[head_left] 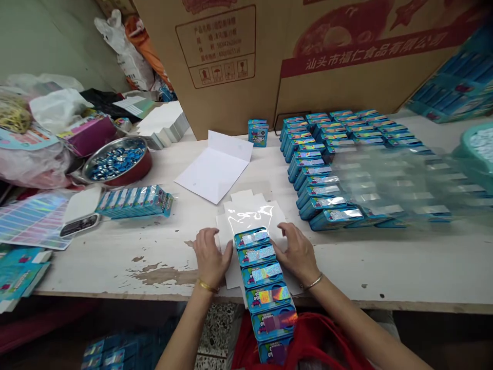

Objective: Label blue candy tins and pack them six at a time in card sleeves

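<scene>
At the worktop's near edge, the left hand (210, 257) lies palm down, fingers spread and loosely curled, its fingertips touching the left side of a single-file row of small blue tins with shiny holographic labels (264, 288). The right hand (295, 252) mirrors it on the row's right side, flat and unclenched, gripping nothing. The row sits on a clear glossy plastic wrap sheet (250, 213) over white card and overhangs the near edge toward the person's lap.

Bare, chipped white worktop (162, 257) lies open to the left of the hands and along the near edge to their right. Near the left edge, a round metal bowl with a red rim (115, 160) holds blue-wrapped pieces. In front of it lies a sealed pack of blue tins (134, 201). Toward the back right, rows of loose blue tins (327, 164) stand tightly packed before a large brown cardboard box (308, 51).
</scene>
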`<state>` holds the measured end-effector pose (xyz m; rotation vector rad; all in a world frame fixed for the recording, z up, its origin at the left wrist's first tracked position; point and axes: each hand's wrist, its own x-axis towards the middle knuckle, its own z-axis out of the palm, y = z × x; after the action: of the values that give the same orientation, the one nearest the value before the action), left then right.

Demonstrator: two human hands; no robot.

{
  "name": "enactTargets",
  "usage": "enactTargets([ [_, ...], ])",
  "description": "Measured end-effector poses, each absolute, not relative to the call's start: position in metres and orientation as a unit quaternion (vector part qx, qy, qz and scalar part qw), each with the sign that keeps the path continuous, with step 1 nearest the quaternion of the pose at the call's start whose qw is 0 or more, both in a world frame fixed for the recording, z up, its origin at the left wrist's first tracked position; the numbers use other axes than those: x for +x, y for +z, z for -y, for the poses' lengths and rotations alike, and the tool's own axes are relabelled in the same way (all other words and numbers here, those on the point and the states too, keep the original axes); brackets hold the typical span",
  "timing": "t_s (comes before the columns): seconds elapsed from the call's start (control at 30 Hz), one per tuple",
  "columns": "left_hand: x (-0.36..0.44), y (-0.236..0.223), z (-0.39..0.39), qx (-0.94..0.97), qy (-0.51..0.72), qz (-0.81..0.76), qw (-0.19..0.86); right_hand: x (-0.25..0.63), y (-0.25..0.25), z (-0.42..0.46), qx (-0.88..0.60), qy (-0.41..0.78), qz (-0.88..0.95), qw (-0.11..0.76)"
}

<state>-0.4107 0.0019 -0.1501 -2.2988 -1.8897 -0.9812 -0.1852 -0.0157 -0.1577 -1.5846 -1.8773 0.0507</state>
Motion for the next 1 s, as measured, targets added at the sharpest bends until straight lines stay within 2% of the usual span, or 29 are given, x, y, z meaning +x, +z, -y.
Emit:
enactTargets([
  [0.17,-0.402,-0.141,-0.020,-0.760,-0.266,0.593,-0.012,-0.189,-0.147,-0.001,-0.565,0.046,0.758,0.321],
  [0.33,-0.399,-0.123,-0.016,-0.760,-0.310,0.569,-0.048,-0.190,-0.138,0.000,-0.549,0.075,0.743,0.375],
  [0.57,-0.405,-0.100,-0.023,-0.784,-0.242,0.546,-0.166,-0.182,-0.132,-0.001,-0.501,0.090,0.788,0.346],
  [0.67,-0.406,-0.093,-0.027,-0.777,-0.221,0.547,-0.221,-0.182,-0.133,0.000,-0.502,0.093,0.780,0.362],
  [0.73,-0.406,-0.092,-0.025,-0.778,-0.227,0.551,-0.198,-0.182,-0.135,0.003,-0.499,0.099,0.778,0.369],
  [0.87,-0.404,-0.098,-0.009,-0.818,-0.234,0.520,-0.070,-0.179,-0.138,0.014,-0.483,0.093,0.791,0.365],
  [1.0,-0.402,-0.110,0.010,-0.814,-0.253,0.523,-0.029,-0.178,-0.144,0.025,-0.505,0.080,0.779,0.362],
])
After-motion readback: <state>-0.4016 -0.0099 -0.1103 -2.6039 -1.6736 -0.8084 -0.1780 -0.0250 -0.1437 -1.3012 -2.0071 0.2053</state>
